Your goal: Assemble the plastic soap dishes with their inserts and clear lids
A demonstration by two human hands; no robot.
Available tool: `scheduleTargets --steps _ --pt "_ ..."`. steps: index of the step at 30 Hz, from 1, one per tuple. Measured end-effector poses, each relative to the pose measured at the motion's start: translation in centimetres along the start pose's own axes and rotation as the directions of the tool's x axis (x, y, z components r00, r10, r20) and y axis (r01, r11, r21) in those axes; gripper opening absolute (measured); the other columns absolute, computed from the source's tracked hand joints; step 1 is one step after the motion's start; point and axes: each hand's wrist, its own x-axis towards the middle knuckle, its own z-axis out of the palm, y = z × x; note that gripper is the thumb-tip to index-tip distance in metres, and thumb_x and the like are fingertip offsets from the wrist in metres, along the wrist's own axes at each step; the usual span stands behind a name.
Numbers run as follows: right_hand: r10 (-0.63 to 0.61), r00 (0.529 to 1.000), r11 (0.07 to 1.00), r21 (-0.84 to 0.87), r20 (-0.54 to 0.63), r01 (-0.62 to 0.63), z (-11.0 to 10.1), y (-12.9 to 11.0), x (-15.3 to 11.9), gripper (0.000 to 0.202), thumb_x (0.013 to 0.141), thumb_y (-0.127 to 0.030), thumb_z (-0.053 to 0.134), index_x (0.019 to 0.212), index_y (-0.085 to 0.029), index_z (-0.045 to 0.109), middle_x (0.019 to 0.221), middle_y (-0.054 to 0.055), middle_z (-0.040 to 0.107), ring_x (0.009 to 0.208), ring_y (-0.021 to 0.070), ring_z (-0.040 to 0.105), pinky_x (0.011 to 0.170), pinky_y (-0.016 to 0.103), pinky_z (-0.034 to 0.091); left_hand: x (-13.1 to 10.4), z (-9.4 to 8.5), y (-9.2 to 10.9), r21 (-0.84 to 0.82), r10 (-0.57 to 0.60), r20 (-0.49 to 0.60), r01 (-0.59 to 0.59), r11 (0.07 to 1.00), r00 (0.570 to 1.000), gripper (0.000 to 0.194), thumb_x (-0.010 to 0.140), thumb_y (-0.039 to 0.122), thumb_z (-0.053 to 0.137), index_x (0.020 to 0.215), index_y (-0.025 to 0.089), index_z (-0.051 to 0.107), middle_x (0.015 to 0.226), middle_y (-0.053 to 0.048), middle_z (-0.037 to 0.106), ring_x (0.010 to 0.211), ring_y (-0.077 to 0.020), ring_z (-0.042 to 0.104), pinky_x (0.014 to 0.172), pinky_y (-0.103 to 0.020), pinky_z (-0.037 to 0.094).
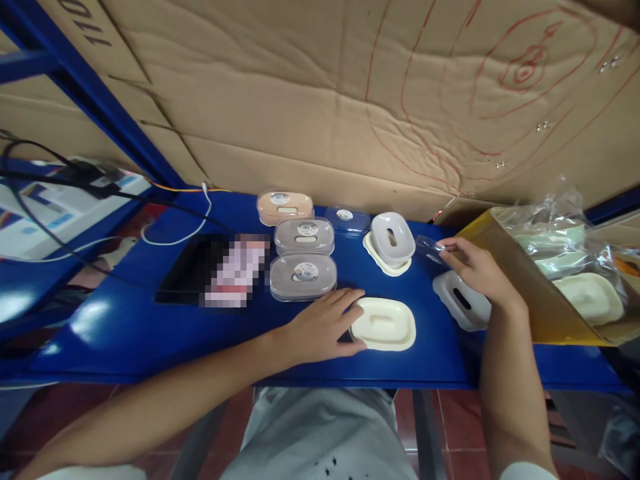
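My left hand [325, 327] lies around the left end of a cream oval soap dish base [385, 324], its thumb and fingers on the rim. Between the fingertips of my right hand [470, 267] is a clear plastic lid [427, 249], tilted just above the table. Below that hand sits a grey slotted soap dish tray [457, 303], partly hidden by the wrist. Another grey slotted tray [404, 247] leans on a second cream base [374, 253]. Left of these stand lidded soap dishes: grey ones [303, 283] with round stickers, a peach one [285, 217] and a blue one [347, 230].
A cardboard box [537, 293] on the right holds bagged pale green pieces [555, 243] and a cream base [593, 297]. A dark tablet-like thing with a pixelated screen [233, 273] lies left, near a white cable [175, 243]. A cardboard wall [280, 100] closes off the blue table's back.
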Motion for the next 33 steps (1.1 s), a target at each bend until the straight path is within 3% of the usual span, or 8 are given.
scheduleTargets --steps 5,8,12,16,19,22,25,33 --pt "-0.055 0.993 0.996 -0.065 0.107 0.062 2.2 -0.9 0.5 0.027 0.103 -0.041 0.057 0.113 -0.025 0.076 0.114 0.009 0.083 0.104 0.0300 0.079 0.097 0.048 0.061 0.1 -0.4 0.2 -0.006 0.001 0.019 0.000 1.000 1.000 0.045 0.099 0.044 0.076 0.132 0.015 0.065 0.152 -0.022 0.061 0.137 -0.0380 0.063 0.117 -0.055 0.054" --pt "-0.035 0.999 0.993 -0.114 0.042 0.039 4.2 -2.3 0.9 0.039 0.110 -0.041 0.046 0.133 -0.022 0.072 0.134 0.015 0.078 0.124 0.0356 0.073 0.110 0.057 0.054 0.2 -0.6 0.3 -0.004 0.004 0.029 -0.003 1.000 1.000 0.044 0.100 0.040 0.074 0.134 0.015 0.063 0.150 -0.021 0.062 0.135 -0.0373 0.064 0.116 -0.054 0.055" --pt "-0.081 0.996 0.969 -0.238 -0.038 0.070 6.7 -5.5 1.2 0.053 0.113 -0.048 0.044 0.157 -0.022 0.056 0.166 0.019 0.055 0.148 0.0408 0.056 0.118 0.063 0.045 0.3 -0.6 0.3 -0.020 0.000 0.031 0.001 1.000 1.000 0.045 0.099 0.038 0.075 0.136 0.015 0.062 0.149 -0.021 0.062 0.134 -0.0372 0.064 0.116 -0.054 0.055" --pt "-0.192 0.981 0.942 -0.273 0.028 0.192 8.2 -7.6 1.1 0.050 0.111 -0.051 0.052 0.152 -0.024 0.061 0.165 0.017 0.056 0.152 0.0414 0.051 0.121 0.062 0.042 0.3 -0.6 0.3 -0.021 -0.005 0.025 0.006 1.000 1.000 0.044 0.099 0.034 0.073 0.136 0.015 0.061 0.147 -0.021 0.062 0.134 -0.0371 0.063 0.116 -0.053 0.055" --pt "-0.177 0.984 0.962 -0.211 -0.008 0.171 8.4 -7.7 0.9 0.041 0.108 -0.058 0.056 0.120 -0.022 0.072 0.150 0.018 0.066 0.143 0.0388 0.060 0.115 0.058 0.048 0.5 -0.6 0.2 -0.011 -0.018 0.004 0.018 1.000 1.000 0.043 0.097 0.030 0.071 0.135 0.015 0.060 0.148 -0.020 0.061 0.135 -0.0374 0.062 0.121 -0.055 0.051" --pt "-0.110 0.993 0.969 -0.227 -0.042 0.098 8.1 -7.6 0.5 0.050 0.103 -0.070 0.057 0.100 -0.022 0.070 0.152 0.021 0.064 0.142 0.0407 0.060 0.114 0.061 0.049 0.6 -0.7 0.0 -0.001 -0.025 0.000 0.025 1.000 1.000 0.045 0.094 0.028 0.071 0.135 0.016 0.060 0.146 -0.018 0.061 0.134 -0.0374 0.062 0.126 -0.058 0.046" --pt "-0.076 0.997 0.953 -0.294 -0.001 0.072 7.6 -7.9 -0.1 0.062 0.099 -0.078 0.058 0.117 -0.019 0.071 0.160 0.024 0.057 0.148 0.0448 0.055 0.116 0.068 0.046 0.6 -0.8 -0.1 0.010 -0.044 0.006 0.044 0.999 0.999 0.044 0.094 0.028 0.070 0.135 0.015 0.061 0.147 -0.019 0.061 0.134 -0.0379 0.062 0.124 -0.058 0.047" --pt "-0.054 0.984 0.941 -0.322 0.170 0.107 5.9 -9.3 -1.7 0.066 0.101 -0.065 0.065 0.152 -0.024 0.057 0.168 0.022 0.050 0.143 0.0502 0.059 0.111 0.073 0.049 0.4 -0.7 -0.3 -0.037 -0.099 0.018 0.100 0.994 0.995 0.050 0.096 0.024 0.067 0.143 0.014 0.057 0.153 -0.022 0.058 0.140 -0.0405 0.059 0.121 -0.060 0.051"
